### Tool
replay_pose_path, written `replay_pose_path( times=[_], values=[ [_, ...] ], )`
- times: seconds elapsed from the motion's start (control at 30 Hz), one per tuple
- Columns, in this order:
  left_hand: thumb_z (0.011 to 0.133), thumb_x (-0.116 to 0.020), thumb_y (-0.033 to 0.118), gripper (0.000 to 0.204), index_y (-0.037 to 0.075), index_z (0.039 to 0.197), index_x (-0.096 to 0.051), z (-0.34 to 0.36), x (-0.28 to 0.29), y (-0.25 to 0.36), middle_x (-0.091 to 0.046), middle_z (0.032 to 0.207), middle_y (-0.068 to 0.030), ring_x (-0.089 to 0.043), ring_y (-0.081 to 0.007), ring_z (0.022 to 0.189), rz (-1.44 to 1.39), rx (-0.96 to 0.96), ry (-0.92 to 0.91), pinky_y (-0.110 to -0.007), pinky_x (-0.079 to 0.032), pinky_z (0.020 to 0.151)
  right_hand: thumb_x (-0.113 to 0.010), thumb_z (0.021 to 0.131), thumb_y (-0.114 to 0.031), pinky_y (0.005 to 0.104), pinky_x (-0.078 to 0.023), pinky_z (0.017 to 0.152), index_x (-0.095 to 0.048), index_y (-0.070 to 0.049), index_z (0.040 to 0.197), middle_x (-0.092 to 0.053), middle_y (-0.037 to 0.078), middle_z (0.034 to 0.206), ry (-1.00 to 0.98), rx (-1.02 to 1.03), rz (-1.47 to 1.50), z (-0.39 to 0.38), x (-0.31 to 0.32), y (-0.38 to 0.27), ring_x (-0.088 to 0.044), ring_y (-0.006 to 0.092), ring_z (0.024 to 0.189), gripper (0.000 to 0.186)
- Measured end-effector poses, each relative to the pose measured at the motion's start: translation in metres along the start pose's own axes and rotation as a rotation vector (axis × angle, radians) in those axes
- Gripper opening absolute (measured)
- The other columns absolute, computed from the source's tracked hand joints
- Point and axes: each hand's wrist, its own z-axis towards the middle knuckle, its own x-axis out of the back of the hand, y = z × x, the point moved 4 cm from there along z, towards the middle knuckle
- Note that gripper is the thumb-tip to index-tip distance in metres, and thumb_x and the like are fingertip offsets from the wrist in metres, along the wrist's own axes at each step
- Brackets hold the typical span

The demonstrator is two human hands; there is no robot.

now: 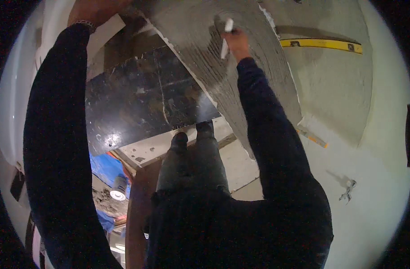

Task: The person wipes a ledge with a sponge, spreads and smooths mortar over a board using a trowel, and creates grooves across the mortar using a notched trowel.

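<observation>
My right grip [237, 44] clamps the trowel [224, 49] at its nine o'clock; open mortar [187, 22] toward ten, edge and level [321, 44] at three. Left grip [97, 11]: can't tell.

left hand [97, 11]: upper left, grip unclear | left arm [57, 134]: raised | right hand [237, 43]: upper centre, curled tight | right arm [274, 130]: outstretched

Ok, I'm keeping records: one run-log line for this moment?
right hand: white tool over ridged grey coating | left hand: grip unclear
</observation>
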Motion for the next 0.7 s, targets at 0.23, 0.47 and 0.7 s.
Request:
replay_pose_path(
  times=[0.23, 0.47, 0.7],
  values=[
    [0.076, -0.062, 0.042, 0.037, 0.008, 0.086, -0.072, -0.008, 0.007, 0.008, -0.068, 0.083, -0.0154, -0.060, -0.0335, 0.082, 0.094, 0.106, -0.009, -0.044, -0.044, 0.081, -0.060, 0.074, -0.023, 0.0460, -0.050, 0.069, -0.062, -0.018, 0.097, -0.064, 0.012, 0.084, -0.454, 0.754, -0.693, -0.020, -0.031, -0.077, -0.063, 0.0339, 0.081, 0.024],
    [0.077, -0.062, 0.040, 0.037, 0.005, 0.085, -0.072, -0.023, 0.006, 0.014, -0.068, 0.084, -0.0149, -0.062, -0.0327, 0.083, 0.109, 0.050, 0.103, -0.044, -0.046, 0.082, -0.054, 0.078, -0.014, 0.0455, -0.048, 0.078, -0.063, -0.016, 0.094, -0.061, 0.007, 0.087, -0.669, 0.976, -0.728, -0.147, 0.003, 0.015, -0.057, 0.0290, 0.093, 0.019],
    [0.080, -0.060, 0.041, 0.039, 0.003, 0.087, -0.071, -0.003, -0.002, 0.003, -0.068, 0.086, -0.0138, -0.063, -0.0293, 0.088, -0.096, 0.057, -0.035, -0.041, -0.047, 0.083, -0.052, 0.076, -0.011, 0.0425, -0.044, 0.084, -0.065, -0.017, 0.092, -0.063, 0.004, 0.096, -0.744, 0.832, -0.853, -0.245, 0.085, 0.117, -0.056, 0.0256, 0.094, 0.021]
  ],
)
